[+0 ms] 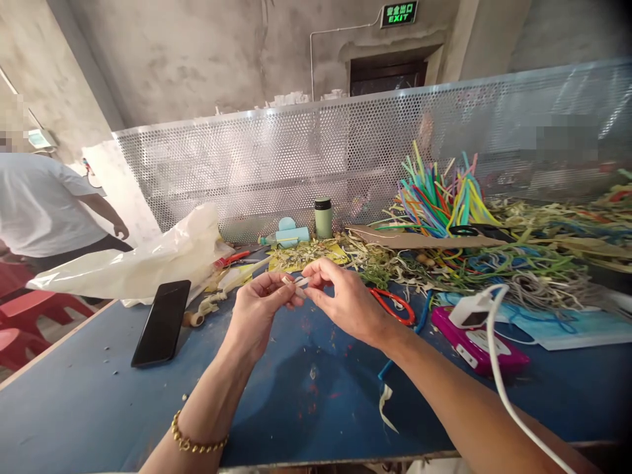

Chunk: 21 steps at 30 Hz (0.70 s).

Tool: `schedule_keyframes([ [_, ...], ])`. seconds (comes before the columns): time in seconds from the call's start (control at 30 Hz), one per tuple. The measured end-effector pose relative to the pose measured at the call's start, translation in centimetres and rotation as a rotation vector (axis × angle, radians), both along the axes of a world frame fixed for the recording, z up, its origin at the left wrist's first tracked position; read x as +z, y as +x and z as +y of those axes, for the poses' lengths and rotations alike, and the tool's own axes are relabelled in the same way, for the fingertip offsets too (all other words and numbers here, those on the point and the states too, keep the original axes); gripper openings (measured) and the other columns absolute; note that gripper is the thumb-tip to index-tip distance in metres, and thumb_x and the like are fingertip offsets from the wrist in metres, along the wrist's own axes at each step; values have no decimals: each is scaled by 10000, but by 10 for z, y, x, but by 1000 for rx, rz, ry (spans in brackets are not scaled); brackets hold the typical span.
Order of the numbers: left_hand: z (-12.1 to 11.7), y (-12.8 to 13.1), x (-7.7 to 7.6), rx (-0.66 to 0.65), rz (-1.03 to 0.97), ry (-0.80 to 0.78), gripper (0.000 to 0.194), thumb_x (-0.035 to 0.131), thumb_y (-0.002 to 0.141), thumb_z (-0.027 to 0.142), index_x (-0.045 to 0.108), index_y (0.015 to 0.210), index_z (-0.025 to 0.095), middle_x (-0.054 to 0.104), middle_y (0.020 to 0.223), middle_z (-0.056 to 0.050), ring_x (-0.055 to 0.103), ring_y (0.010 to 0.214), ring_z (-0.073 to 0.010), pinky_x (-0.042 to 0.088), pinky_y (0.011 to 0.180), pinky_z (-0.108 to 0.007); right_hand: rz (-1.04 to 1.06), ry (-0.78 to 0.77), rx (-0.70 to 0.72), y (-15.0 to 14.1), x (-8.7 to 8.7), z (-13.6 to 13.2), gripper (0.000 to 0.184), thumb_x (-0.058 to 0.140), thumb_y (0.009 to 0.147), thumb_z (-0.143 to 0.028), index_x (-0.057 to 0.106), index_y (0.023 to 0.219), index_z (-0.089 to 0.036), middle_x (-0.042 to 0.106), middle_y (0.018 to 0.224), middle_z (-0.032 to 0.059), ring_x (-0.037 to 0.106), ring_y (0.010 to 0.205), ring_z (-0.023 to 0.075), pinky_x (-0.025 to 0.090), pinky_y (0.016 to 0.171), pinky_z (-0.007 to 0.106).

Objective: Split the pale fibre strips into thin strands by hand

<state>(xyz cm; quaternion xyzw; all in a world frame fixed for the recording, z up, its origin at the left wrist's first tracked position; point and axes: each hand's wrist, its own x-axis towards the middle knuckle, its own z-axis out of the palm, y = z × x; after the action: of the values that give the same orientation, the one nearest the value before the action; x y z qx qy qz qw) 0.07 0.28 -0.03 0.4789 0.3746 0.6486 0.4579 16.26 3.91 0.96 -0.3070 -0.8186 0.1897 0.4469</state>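
Above the blue table [296, 408], my left hand [259, 304] and my right hand [343, 299] meet near the middle of the view. Each is closed in a pinch on a small white strip [300, 282], which looks bent or looped between the fingertips. Its material is too small to make out. Just beyond my right hand lies a red-orange loop [407, 311], like a scissor handle, partly hidden by that hand. A black phone [161, 324] lies to the left of my left hand.
Dry plant strips, cords [538, 273] and a bundle of colourful stems [439, 197] crowd the back right. A purple power socket [484, 342] with a white cable sits right. A green bottle [323, 218] stands before a perforated metal panel [237, 171]. A person [44, 204] stands left.
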Motion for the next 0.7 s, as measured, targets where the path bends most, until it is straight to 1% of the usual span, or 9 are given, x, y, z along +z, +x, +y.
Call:
schedule_keyframes([
  [0.13,1,0,0,34,32,-1,190,795,685,220,676,786,111,654,697,-4,628,575,-107,441,584,-229,-9,-10,12,2,4,-2,222,563,852,-139,549,1072,-163,598,689,-29,563,640,130,446,655,273],
  [0.2,1,0,1,40,46,-2,180,789,689,221,676,778,112,647,691,-1,613,562,-100,432,573,-228,-21,-48,41,4,5,-3,209,560,871,-165,576,1078,-174,559,644,-47,509,575,112,418,592,255],
  [0.27,0,0,1,42,58,-2,175,785,690,224,675,769,114,642,682,1,594,550,-93,417,558,-224,-38,-97,85,5,5,-1,167,554,893,-196,625,1044,-193,539,616,-52,481,534,100,389,540,241],
  [0.37,0,-1,0,44,87,-15,176,778,696,236,681,783,117,623,617,11,556,525,-84,378,529,-214,-29,-130,135,7,3,1,131,555,916,-242,670,968,-206,548,610,-45,494,523,93,380,514,231],
  [0.47,0,-2,0,67,116,-35,171,778,691,239,695,791,127,604,578,26,507,511,-66,340,512,-200,28,-166,186,7,2,2,139,563,922,-275,673,944,-194,590,652,-32,512,522,86,405,513,225],
  [0.57,1,-3,0,97,113,-37,160,794,663,230,708,761,137,652,681,11,528,596,-65,377,574,-190,35,-195,229,7,3,2,155,555,919,-244,692,916,-171,610,681,-15,536,544,85,424,527,220],
  [0.63,2,-4,0,104,107,-38,160,801,655,238,717,750,140,686,757,-8,568,681,-86,411,645,-199,11,-203,234,9,4,3,165,554,910,-211,711,912,-160,622,688,-3,560,579,95,436,550,224],
  [0.7,3,-4,-1,105,98,-41,164,807,652,244,724,749,141,698,780,-17,587,724,-103,427,689,-213,-9,-230,251,10,4,4,187,546,912,-201,726,940,-159,654,725,16,587,628,107,454,582,232],
])
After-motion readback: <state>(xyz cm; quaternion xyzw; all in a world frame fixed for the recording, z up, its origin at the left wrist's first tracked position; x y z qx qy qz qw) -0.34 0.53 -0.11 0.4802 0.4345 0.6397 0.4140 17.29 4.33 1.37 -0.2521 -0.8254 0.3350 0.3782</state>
